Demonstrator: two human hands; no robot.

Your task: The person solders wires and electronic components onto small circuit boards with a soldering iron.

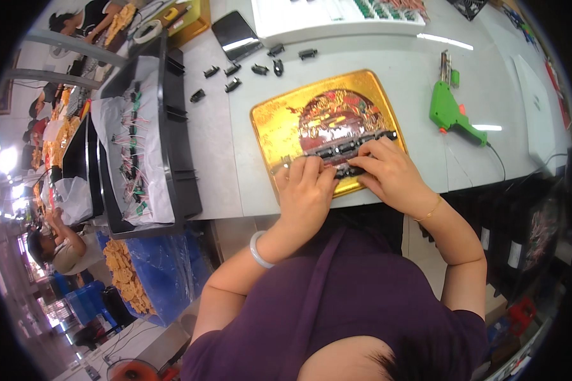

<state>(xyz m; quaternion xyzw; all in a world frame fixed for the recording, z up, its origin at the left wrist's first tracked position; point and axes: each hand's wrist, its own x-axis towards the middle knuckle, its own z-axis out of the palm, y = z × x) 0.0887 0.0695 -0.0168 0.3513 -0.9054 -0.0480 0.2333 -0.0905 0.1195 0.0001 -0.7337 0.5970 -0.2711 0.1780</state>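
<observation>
A square golden tin lid (276, 127) with a red and gold round picture lies on the table before me. Across it runs a row of small black plastic parts (346, 149), side by side. Near the lid's front edge, my left hand (306, 190) and my right hand (391, 174) meet, fingers bent and pinched around one small black part (348, 171). The fingertips cover much of it, so its details are hidden. Several loose black parts (259, 69) of similar look are scattered on the table beyond the lid.
A green glue gun (448, 111) with a cord lies at the right. A black crate (178, 140) of wired green-and-black pieces stands left. Farther back are a black tablet-like slab (235, 35) and a white tray (337, 28). Other people work at the far left.
</observation>
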